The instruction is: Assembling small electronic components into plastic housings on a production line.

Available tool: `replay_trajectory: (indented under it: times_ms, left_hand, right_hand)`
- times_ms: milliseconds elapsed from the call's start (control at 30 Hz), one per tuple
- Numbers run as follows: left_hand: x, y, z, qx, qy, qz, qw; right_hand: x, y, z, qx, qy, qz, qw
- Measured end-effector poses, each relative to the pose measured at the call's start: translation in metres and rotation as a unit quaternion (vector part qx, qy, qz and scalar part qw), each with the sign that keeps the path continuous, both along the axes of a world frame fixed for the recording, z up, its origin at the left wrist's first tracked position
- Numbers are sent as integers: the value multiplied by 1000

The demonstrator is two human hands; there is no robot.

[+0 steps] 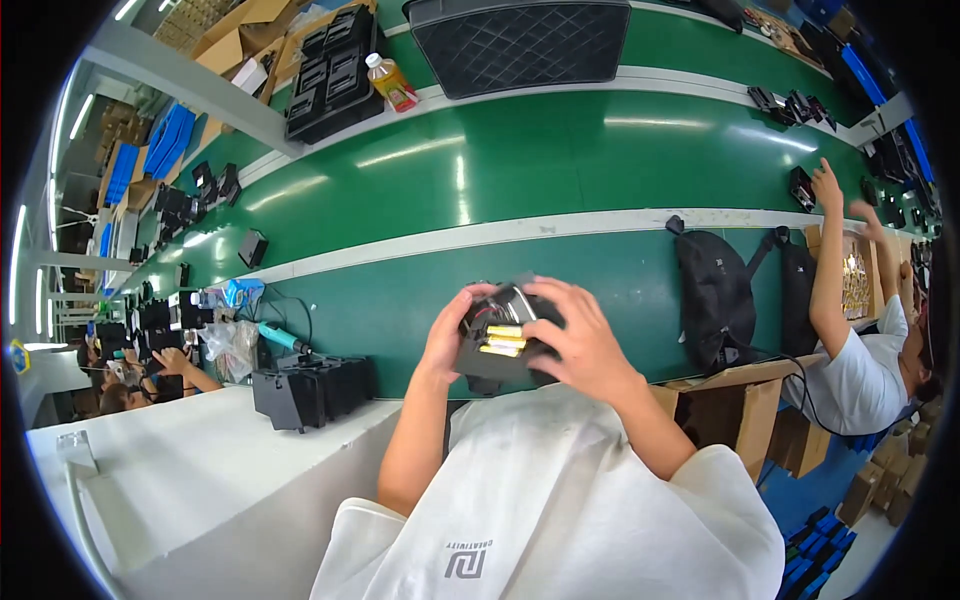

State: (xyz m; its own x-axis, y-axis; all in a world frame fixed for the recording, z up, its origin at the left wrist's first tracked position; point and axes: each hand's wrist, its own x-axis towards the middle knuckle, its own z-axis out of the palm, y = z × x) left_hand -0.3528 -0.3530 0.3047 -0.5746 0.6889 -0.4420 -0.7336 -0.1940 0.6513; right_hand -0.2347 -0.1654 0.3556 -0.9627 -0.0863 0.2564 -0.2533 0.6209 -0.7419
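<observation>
Close in front of my body I hold a black plastic device (490, 365) between both hands, its battery compartment facing up. Several yellow batteries (503, 345) lie side by side in it, and something shiny and thin wires show at its far edge. My left hand (450, 332) grips the device's left side, fingers curled round the far edge. On the opposite side, my right hand (585, 345) is wrapped over the right edge, its fingertips by the batteries. Part of the device is hidden under the right fingers.
A black housing (312, 390) stands at left on a white surface, beside a teal electric screwdriver (282, 338) and plastic bags (232, 345). At right lies a black backpack (715, 300). Across the green conveyor (540, 155) stand a drink bottle (390, 82) and black trays (335, 75). A co-worker (860, 370) reaches at far right.
</observation>
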Motion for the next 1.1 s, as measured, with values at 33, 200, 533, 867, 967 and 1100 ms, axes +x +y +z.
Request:
replay_trajectory:
  times_ms: [33,200,533,867,967,1100]
  left_hand:
    - [10,4,8,4,31,54,998]
    - [45,19,-2,-44,262,119,957]
    - [77,29,-3,-55,468,86,878]
    - [77,28,6,-72,363,43,928]
    - [83,26,14,-72,301,34,950]
    - [85,31,22,-54,276,1,960]
  right_hand:
    - [10,-1,-2,8,-31,-55,998]
    - [34,1,-19,-352,-222,-116,902]
    - [46,-17,-32,-564,-242,-281,738]
    - [43,6,-8,-186,-48,-196,962]
    - [39,14,6,-107,-14,-96,989]
    - [33,19,10,17,-36,18,999]
